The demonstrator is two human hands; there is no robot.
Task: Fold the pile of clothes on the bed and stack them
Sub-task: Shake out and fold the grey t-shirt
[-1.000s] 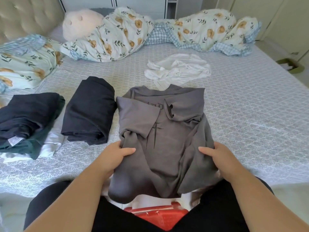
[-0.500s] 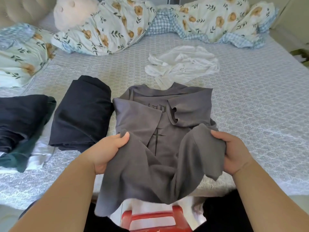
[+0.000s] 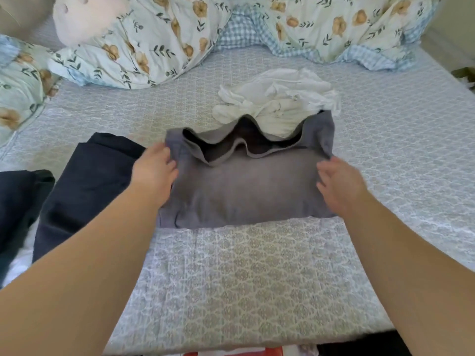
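A grey shirt [image 3: 246, 191] lies folded in half in the middle of the bed [image 3: 257, 278], its wavy hem edge now at the far side. My left hand [image 3: 154, 173] grips the shirt's far left corner. My right hand [image 3: 339, 183] pinches the far right corner with its fingertips. A crumpled white garment [image 3: 280, 98] lies just behind the shirt, partly under its far edge. A folded black garment [image 3: 87, 186] sits left of the shirt, touching my left hand. A dark stack [image 3: 18, 201] of folded clothes is at the far left.
Floral bedding [image 3: 159, 39] and a pale plush toy [image 3: 84, 19] are heaped along the head of the bed. A floral pillow [image 3: 18, 83] lies at the left. Patterned bedspread stretches between me and the shirt and out to the right.
Both hands lifted the shirt's lower half off the bed edge and carried it forward over the upper half. The printed front is now covered. The view has tipped forward.
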